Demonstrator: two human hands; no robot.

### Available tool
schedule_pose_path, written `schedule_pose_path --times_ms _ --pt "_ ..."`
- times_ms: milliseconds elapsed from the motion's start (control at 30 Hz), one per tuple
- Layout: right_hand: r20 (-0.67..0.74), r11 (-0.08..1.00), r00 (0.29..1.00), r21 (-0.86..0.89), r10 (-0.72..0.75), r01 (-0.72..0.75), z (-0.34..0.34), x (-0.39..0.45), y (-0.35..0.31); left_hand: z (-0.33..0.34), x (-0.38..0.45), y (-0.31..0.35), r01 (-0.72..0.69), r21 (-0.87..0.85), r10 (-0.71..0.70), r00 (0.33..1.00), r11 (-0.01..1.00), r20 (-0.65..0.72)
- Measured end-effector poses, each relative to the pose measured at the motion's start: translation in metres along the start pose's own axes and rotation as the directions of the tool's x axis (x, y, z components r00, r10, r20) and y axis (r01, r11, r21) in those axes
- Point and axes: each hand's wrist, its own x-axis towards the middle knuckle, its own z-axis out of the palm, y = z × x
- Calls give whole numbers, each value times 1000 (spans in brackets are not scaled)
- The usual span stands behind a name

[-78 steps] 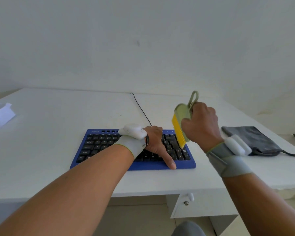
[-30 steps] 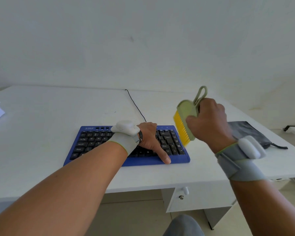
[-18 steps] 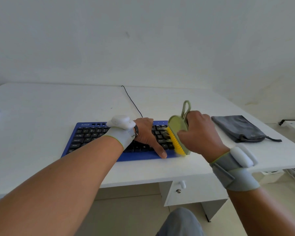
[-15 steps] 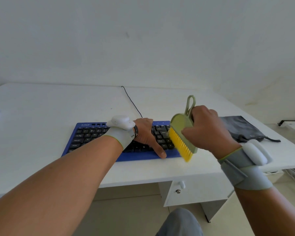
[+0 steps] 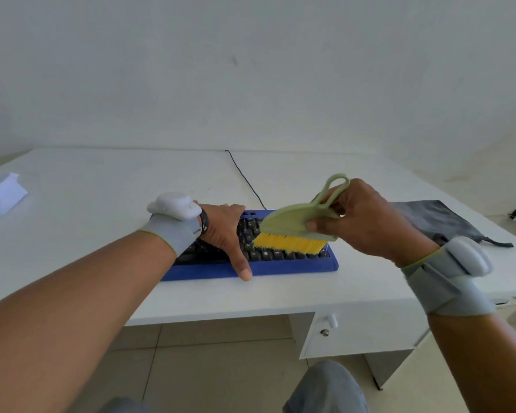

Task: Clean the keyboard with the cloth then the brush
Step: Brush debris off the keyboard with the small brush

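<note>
- Now: keyboard lies near the desk's front edge.
- Left hand rests flat on the keys, thumb extended over the keyboard's near rim, holding nothing.
- Right hand grips the brush, bristles down on the keyboard's right keys.
- Cloth lies right of the keyboard.

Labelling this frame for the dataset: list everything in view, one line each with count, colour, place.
keyboard: 1, blue frame with black keys, near desk edge
brush: 1, pale green with yellow bristles, over keyboard's right part
cable: 1, black, from keyboard toward wall
cloth: 1, dark grey, right on desk
paper: 1, white, far left on desk
desk: 1, white
drawer: 1, white, under desk, right
left hand: rests flat on keyboard
right hand: grips brush
wristbands: 2, grey, one per wrist
</note>
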Motion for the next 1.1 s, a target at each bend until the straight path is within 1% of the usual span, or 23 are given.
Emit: schedule_pose_path --times_ms 100,167,400,467,600,667,733,800,833,900,1033,1100 --pt "35 997 997 32 -71 70 13 -2 -6 6 2 -1 -4 29 5 999 1000 -39" --pt "34 996 995 -16 -91 91 18 -3 -5 6 2 0 3 42 -1 999 999 -41" --pt "103 986 994 -164 42 -25 -1 -4 10 1 -5 7 13 30 -13 1000 999 -8" --pt "89 977 994 -208 60 -40 -6 -4 11 0 -5 7 19 18 -19 1000 1000 -9" --pt "42 949 998 -315 45 -30 -22 -10 10 3 -6 4 8 -21 -9 1000 1000 -15" --pt "4 963 1000 -269 30 -28 -28 -15 11 4 -5 3 6 -32 -7 1000 999 -25" --pt "-43 989 999 -144 11 -17 -25 -16 12 5 -5 3 4 -37 -5 999 999 -38" --pt "-30 1000 999 15 -27 28 -16 -16 8 5 -6 3 -8 -36 7 999 999 -49" --pt "-9 997 999 62 -54 54 -8 -15 7 5 -6 3 -13 -37 12 999 999 -49" --pt "25 995 995 37 -92 91 6 -12 10 5 -6 3 -18 -39 16 999 999 -46" --pt "54 996 997 -60 -63 66 13 -11 26 7 -5 3 -18 -44 15 998 999 -57" --pt "71 989 995 -126 -73 82 8 -12 31 7 -5 2 -15 -47 13 999 999 -52"
